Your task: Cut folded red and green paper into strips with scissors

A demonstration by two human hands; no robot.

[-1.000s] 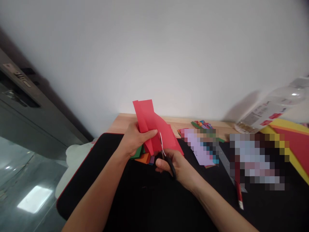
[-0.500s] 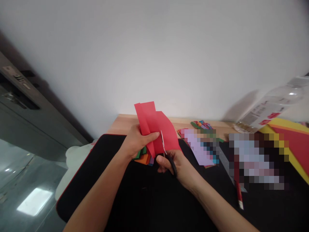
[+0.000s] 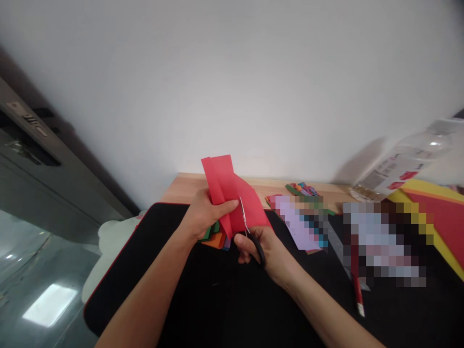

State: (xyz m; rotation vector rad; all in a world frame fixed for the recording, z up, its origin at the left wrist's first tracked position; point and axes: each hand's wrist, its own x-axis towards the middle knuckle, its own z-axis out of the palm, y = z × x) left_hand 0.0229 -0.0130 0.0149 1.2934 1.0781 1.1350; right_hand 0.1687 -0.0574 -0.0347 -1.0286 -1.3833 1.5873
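Observation:
My left hand [image 3: 206, 212] grips a sheet of red paper [image 3: 223, 176], its thumb lying flat across the front. The paper is bent, and part of it slants down to the right behind the blades. In my right hand [image 3: 259, 246] is a pair of scissors [image 3: 255, 244] with black handles, my fingers through the loops. Its blades point up along the red paper, just right of my left thumb. Under the hands lie green, orange and purple paper pieces [image 3: 213, 240], partly hidden by my left hand and the red paper.
A black mat [image 3: 224, 309] covers the wooden table [image 3: 177, 186]. To the right lie lilac paper [image 3: 295, 222], small colourful strips [image 3: 306, 188], a clear ruler [image 3: 337, 244], a red pencil [image 3: 358, 295], and red and yellow sheets [image 3: 445, 222]. A plastic bottle [image 3: 402, 164] leans near the wall.
The right part of the red paper has sunk lower and narrowed beside the blades. Both hands keep nearly the same place and grip.

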